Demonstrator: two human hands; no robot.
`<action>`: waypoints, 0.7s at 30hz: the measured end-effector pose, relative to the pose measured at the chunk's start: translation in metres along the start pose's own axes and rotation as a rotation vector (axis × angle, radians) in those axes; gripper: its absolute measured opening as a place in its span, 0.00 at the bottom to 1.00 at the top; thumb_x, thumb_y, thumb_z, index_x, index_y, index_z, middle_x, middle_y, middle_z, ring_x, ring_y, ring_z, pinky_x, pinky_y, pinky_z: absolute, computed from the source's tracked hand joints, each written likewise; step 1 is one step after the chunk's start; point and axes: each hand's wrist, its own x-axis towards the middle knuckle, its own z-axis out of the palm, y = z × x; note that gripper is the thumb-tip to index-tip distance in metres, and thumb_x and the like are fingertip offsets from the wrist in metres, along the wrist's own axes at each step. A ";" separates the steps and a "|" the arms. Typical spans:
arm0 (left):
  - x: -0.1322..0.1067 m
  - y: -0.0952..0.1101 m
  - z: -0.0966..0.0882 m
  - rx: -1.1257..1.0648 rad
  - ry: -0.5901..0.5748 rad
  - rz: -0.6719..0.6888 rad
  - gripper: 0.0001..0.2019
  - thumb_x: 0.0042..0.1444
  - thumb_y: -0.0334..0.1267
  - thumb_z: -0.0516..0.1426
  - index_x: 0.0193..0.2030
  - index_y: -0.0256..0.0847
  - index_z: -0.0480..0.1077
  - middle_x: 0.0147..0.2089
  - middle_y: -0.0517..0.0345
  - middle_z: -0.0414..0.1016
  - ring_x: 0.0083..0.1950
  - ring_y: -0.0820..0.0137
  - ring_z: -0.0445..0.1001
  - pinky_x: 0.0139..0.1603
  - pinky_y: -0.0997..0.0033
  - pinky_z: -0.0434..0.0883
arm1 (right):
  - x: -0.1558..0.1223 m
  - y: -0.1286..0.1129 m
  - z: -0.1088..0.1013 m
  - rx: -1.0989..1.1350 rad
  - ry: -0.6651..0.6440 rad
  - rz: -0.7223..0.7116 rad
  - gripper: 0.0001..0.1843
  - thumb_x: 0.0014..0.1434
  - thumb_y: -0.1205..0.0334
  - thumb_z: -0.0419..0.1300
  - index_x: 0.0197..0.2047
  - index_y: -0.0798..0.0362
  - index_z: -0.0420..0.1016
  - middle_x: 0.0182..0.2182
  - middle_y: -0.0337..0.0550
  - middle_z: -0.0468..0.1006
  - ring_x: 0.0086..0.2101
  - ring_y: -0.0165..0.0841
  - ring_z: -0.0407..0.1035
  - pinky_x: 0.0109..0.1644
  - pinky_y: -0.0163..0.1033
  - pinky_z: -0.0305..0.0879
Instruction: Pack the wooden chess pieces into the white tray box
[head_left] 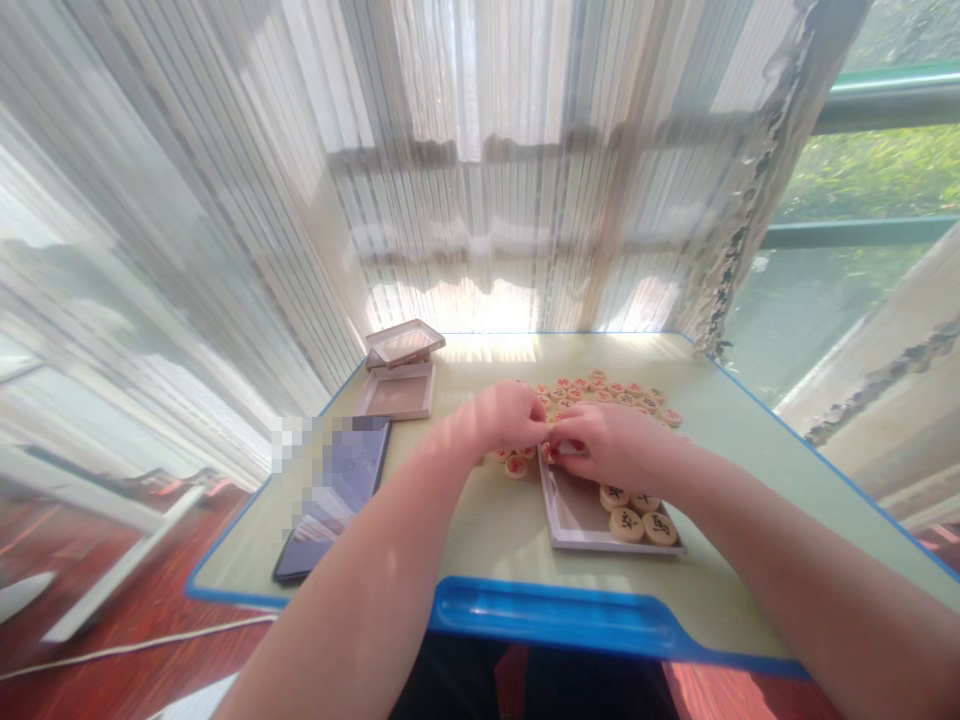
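Observation:
Both my hands meet over round wooden chess pieces on a pale green table (495, 530). My left hand (506, 418) is closed in a pinch above loose red-marked pieces (516, 466). My right hand (611, 442) is curled, its fingertips pinching a red-marked piece (549, 452) at the far left corner of a shallow white tray (574, 520). Several black-marked pieces (636, 512) lie in the tray's near right part. A heap of loose pieces (607, 392) lies just beyond my hands.
A dark phone (334, 500) lies at the left of the table. Two shallow box halves (397, 390) (405, 343) sit at the far left. The table has a blue rim with a pen groove (555, 610) at the near edge. Sheer curtains hang behind.

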 end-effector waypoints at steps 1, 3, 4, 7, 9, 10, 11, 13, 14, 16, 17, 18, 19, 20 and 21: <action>0.000 0.000 0.001 -0.001 0.006 0.004 0.13 0.45 0.41 0.53 0.16 0.38 0.70 0.16 0.61 0.64 0.22 0.75 0.59 0.23 0.73 0.54 | 0.000 0.001 0.000 0.000 0.000 0.002 0.07 0.53 0.63 0.59 0.33 0.49 0.79 0.33 0.41 0.78 0.31 0.32 0.70 0.30 0.36 0.54; 0.000 0.000 0.001 0.005 0.006 0.001 0.13 0.46 0.41 0.53 0.17 0.38 0.70 0.17 0.60 0.65 0.22 0.75 0.59 0.24 0.73 0.54 | 0.000 0.002 0.001 0.003 0.001 0.006 0.07 0.53 0.62 0.59 0.33 0.49 0.79 0.33 0.41 0.78 0.32 0.33 0.70 0.29 0.36 0.54; -0.001 0.001 0.001 0.012 0.003 -0.006 0.13 0.46 0.40 0.52 0.17 0.38 0.70 0.17 0.60 0.65 0.22 0.75 0.59 0.24 0.73 0.54 | 0.000 0.002 0.001 0.005 0.002 0.009 0.07 0.53 0.62 0.59 0.33 0.49 0.79 0.33 0.41 0.78 0.32 0.33 0.70 0.29 0.36 0.53; -0.002 0.004 -0.001 0.045 -0.004 -0.028 0.12 0.45 0.39 0.52 0.17 0.38 0.70 0.18 0.60 0.65 0.22 0.75 0.59 0.25 0.73 0.54 | 0.001 0.003 0.001 0.007 0.002 0.023 0.07 0.53 0.62 0.59 0.33 0.49 0.79 0.33 0.41 0.78 0.31 0.32 0.69 0.29 0.35 0.53; -0.003 0.005 -0.001 0.061 -0.006 -0.029 0.12 0.45 0.39 0.51 0.18 0.38 0.70 0.18 0.60 0.65 0.22 0.75 0.58 0.25 0.72 0.54 | 0.001 0.003 0.001 0.013 0.000 0.021 0.07 0.53 0.62 0.59 0.33 0.49 0.79 0.33 0.41 0.78 0.31 0.32 0.69 0.29 0.35 0.54; -0.003 0.005 -0.001 0.062 -0.007 -0.026 0.12 0.45 0.39 0.51 0.18 0.38 0.70 0.18 0.60 0.65 0.22 0.75 0.58 0.24 0.72 0.53 | 0.001 0.004 0.001 0.018 -0.001 0.015 0.07 0.53 0.62 0.59 0.33 0.49 0.79 0.33 0.41 0.78 0.31 0.32 0.69 0.30 0.35 0.55; -0.003 0.005 -0.001 0.061 -0.007 -0.024 0.12 0.46 0.39 0.51 0.18 0.38 0.70 0.17 0.60 0.65 0.22 0.75 0.58 0.24 0.72 0.53 | 0.001 0.004 0.001 0.022 -0.001 0.010 0.07 0.53 0.62 0.59 0.32 0.49 0.79 0.33 0.41 0.78 0.31 0.32 0.69 0.31 0.35 0.55; -0.002 0.004 0.001 0.053 -0.001 -0.019 0.13 0.46 0.40 0.51 0.18 0.38 0.70 0.17 0.60 0.65 0.22 0.75 0.58 0.24 0.73 0.54 | 0.001 0.004 0.000 0.028 0.002 0.002 0.07 0.53 0.62 0.59 0.33 0.50 0.79 0.33 0.42 0.78 0.32 0.32 0.69 0.32 0.35 0.57; -0.001 0.003 0.001 0.049 0.004 -0.018 0.13 0.46 0.40 0.51 0.18 0.38 0.71 0.17 0.60 0.66 0.22 0.75 0.59 0.24 0.73 0.54 | 0.001 0.004 0.000 0.032 0.005 -0.003 0.07 0.53 0.62 0.59 0.33 0.50 0.79 0.33 0.42 0.78 0.32 0.33 0.70 0.32 0.36 0.57; 0.000 0.001 0.004 0.046 0.011 -0.015 0.13 0.47 0.40 0.51 0.19 0.38 0.71 0.18 0.60 0.67 0.22 0.75 0.60 0.24 0.73 0.54 | 0.001 0.004 -0.001 0.040 0.013 -0.013 0.08 0.53 0.63 0.59 0.35 0.50 0.79 0.34 0.42 0.78 0.33 0.33 0.70 0.33 0.36 0.58; 0.000 0.000 0.005 0.048 0.014 -0.012 0.13 0.47 0.40 0.51 0.20 0.38 0.71 0.19 0.60 0.68 0.23 0.75 0.61 0.24 0.74 0.54 | 0.001 0.003 -0.001 0.044 0.017 -0.016 0.08 0.53 0.63 0.59 0.35 0.50 0.79 0.34 0.42 0.78 0.33 0.33 0.70 0.33 0.35 0.58; 0.001 0.000 0.006 0.053 0.016 -0.009 0.13 0.48 0.40 0.51 0.20 0.38 0.72 0.20 0.60 0.68 0.23 0.75 0.61 0.24 0.74 0.54 | 0.001 0.003 -0.001 0.046 0.020 -0.018 0.08 0.53 0.64 0.59 0.36 0.50 0.79 0.34 0.42 0.78 0.33 0.33 0.70 0.33 0.35 0.58; 0.002 -0.001 0.006 0.060 0.021 -0.007 0.13 0.48 0.40 0.51 0.21 0.38 0.72 0.20 0.60 0.69 0.23 0.75 0.61 0.24 0.74 0.55 | 0.002 0.003 -0.001 0.047 0.021 -0.019 0.08 0.53 0.63 0.59 0.36 0.50 0.79 0.33 0.42 0.78 0.32 0.32 0.70 0.33 0.35 0.58; 0.002 -0.002 0.007 0.071 0.031 -0.009 0.12 0.48 0.39 0.51 0.21 0.39 0.72 0.21 0.59 0.70 0.23 0.74 0.62 0.25 0.74 0.55 | 0.002 0.003 -0.001 0.049 0.023 -0.017 0.08 0.53 0.63 0.59 0.35 0.50 0.79 0.33 0.42 0.78 0.32 0.32 0.70 0.32 0.35 0.58; 0.003 -0.002 0.007 0.083 0.046 -0.018 0.12 0.48 0.38 0.51 0.21 0.39 0.72 0.21 0.59 0.70 0.24 0.74 0.62 0.25 0.74 0.56 | 0.002 0.003 -0.001 0.054 0.022 -0.014 0.07 0.53 0.62 0.60 0.35 0.50 0.79 0.33 0.42 0.78 0.32 0.32 0.69 0.32 0.35 0.57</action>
